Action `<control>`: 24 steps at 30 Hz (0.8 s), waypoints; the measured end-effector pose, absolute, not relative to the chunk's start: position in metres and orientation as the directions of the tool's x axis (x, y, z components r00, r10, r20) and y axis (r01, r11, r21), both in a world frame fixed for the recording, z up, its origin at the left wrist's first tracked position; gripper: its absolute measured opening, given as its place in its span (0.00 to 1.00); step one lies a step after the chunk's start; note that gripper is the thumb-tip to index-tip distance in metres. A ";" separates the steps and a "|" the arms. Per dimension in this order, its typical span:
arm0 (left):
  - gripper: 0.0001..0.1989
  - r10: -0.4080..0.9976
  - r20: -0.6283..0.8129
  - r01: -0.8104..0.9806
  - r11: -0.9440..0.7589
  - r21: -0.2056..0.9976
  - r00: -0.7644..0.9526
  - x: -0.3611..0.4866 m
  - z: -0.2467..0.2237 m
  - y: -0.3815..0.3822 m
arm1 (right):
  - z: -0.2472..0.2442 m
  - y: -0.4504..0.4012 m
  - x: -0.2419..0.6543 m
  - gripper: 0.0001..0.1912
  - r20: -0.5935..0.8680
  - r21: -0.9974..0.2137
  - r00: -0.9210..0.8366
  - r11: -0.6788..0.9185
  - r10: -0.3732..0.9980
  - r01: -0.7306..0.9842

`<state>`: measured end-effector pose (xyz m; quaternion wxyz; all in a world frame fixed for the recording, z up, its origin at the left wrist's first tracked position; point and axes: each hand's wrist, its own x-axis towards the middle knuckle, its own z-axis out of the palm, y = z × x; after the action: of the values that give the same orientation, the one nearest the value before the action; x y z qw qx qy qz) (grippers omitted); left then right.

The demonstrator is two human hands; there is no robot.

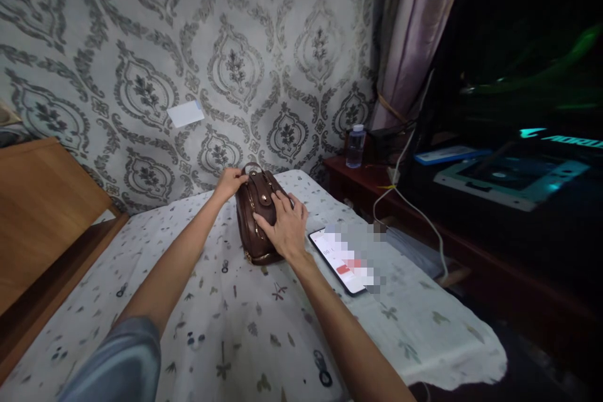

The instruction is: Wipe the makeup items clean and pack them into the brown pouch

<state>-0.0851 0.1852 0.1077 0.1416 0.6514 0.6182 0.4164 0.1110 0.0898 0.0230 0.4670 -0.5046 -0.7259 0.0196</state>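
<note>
A dark brown leather-look handbag [248, 226] with gold-coloured zips and a strap tab on top lies on the patterned bed sheet [198, 301]. At its far left corner, beside the small loop handle, my left hand [230, 183] is closed, pinching the bag's edge; whether a zip pull is between the fingers is too small to tell. My right hand [286, 226] rests across the top and right side of the bag, thumb and fingers spread apart on the surface. Just right of the bag, a phone [336, 260] with a lit screen lies face up, partly blurred out.
Behind the bed is a patterned wall with a white card [186, 114] on it. At the left stands a wooden board [51, 201]. To the right are a dark red table [339, 173], a clear bottle [355, 147], a loose white cable [424, 226] and a dark screen [532, 75].
</note>
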 end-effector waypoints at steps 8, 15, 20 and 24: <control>0.11 0.933 0.349 0.649 -0.209 0.731 -0.092 -0.080 0.103 0.177 | 0.023 0.091 0.111 0.33 0.661 -0.525 -0.058 0.516 0.749 0.676; 0.11 0.935 0.350 0.597 -0.251 0.762 -0.053 -0.075 0.104 0.162 | 0.026 0.089 0.110 0.32 0.637 -0.539 -0.065 0.504 0.768 0.675; 0.13 0.925 0.375 0.556 -0.280 0.782 -0.061 -0.071 0.097 0.151 | 0.027 0.088 0.112 0.33 0.615 -0.514 -0.098 0.493 0.782 0.702; 0.12 0.904 0.419 0.540 -0.310 0.782 -0.088 -0.066 0.082 0.129 | 0.027 0.090 0.124 0.38 0.563 -0.481 -0.220 0.532 0.797 0.697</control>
<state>-0.0663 0.1292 0.0824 0.1877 0.6487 0.5565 0.4841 0.1238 0.0903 0.0268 0.4001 -0.4797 -0.7784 0.0624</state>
